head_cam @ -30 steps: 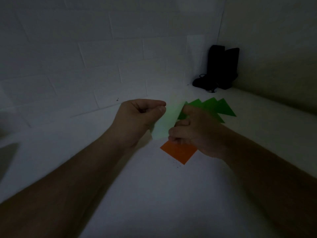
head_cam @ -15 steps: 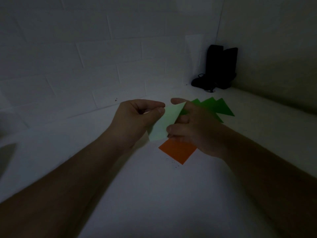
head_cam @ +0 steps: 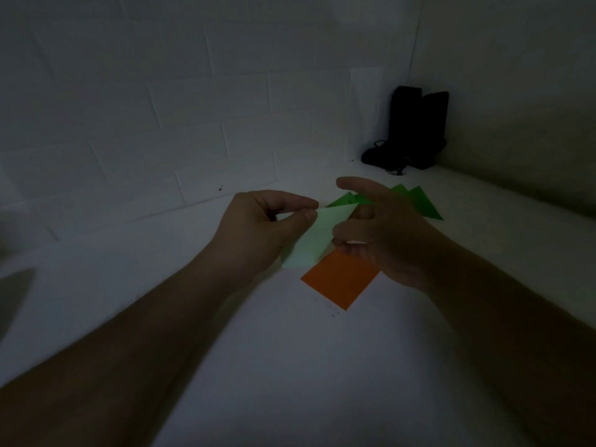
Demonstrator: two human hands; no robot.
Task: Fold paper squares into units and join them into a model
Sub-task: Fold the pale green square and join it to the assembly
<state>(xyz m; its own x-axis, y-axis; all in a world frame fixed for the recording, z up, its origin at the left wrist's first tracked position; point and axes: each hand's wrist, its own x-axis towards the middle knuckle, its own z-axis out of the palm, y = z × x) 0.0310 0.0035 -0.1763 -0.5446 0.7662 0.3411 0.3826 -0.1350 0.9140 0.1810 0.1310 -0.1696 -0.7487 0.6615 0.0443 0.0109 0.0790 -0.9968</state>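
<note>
**Pale green sheet held up between both hands, mid-fold**

My left hand (head_cam: pixel 261 227) pinches the upper left edge of the pale green sheet (head_cam: pixel 314 238) between thumb and forefinger, the other fingers curled in under it. My right hand (head_cam: pixel 383 233) takes the opposite side: the lower fingers curl round the sheet's right edge, while the forefinger stretches out loosely above it. So both grips are narrow and closed on the same paper, one at each side. I hold it like this, raised off the worktop (head_cam: pixel 290 366), because I judge a crease is easier to line up in the air, with each hand free to steer its own edge.

The sheet slants from upper right down to lower left. Its lower corner hangs free near my left wrist. How far the fold has got I cannot tell; the light is dim and my fingers hide the middle.

Just under my right hand lies an orange square (head_cam: pixel 342 280), flat on the worktop, partly covered by my fingers. Beyond my hands sits a row of dark green folded pieces (head_cam: pixel 425 206), their points overlapping; I take them for finished units, set aside within reach for joining later.

There is bare room on the worktop toward me and to the left. The brick wall (head_cam: pixel 161 108) is behind, and a dark object (head_cam: pixel 416 130) stands in the far right corner, well apart from my work.
</note>
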